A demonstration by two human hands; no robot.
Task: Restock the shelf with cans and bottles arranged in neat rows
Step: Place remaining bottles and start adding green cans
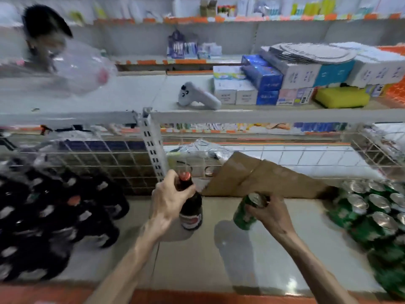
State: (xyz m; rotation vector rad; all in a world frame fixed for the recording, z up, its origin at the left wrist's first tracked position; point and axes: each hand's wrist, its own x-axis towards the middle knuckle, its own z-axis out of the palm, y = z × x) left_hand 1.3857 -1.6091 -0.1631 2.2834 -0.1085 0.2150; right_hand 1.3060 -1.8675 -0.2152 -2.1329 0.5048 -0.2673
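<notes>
My left hand (pixel 168 200) grips the neck of a dark cola bottle (pixel 191 213) with a red cap, upright over the middle of the white shelf (pixel 208 260). My right hand (pixel 270 212) holds a green can (pixel 244 213) by its top, tilted, just right of the bottle. Rows of dark bottles (pixel 50 216) fill the shelf's left part. Green cans (pixel 377 211) with silver tops stand packed at the right.
A brown cardboard sheet (pixel 263 178) leans against the wire back grid (pixel 109 163). On the shelf above lie a white price gun (pixel 199 96), stacked boxes (pixel 263 84) and a yellow sponge (pixel 341 97). A slotted upright post (pixel 153 145) stands behind the bottle. A person's dark hair (pixel 43 20) shows top left.
</notes>
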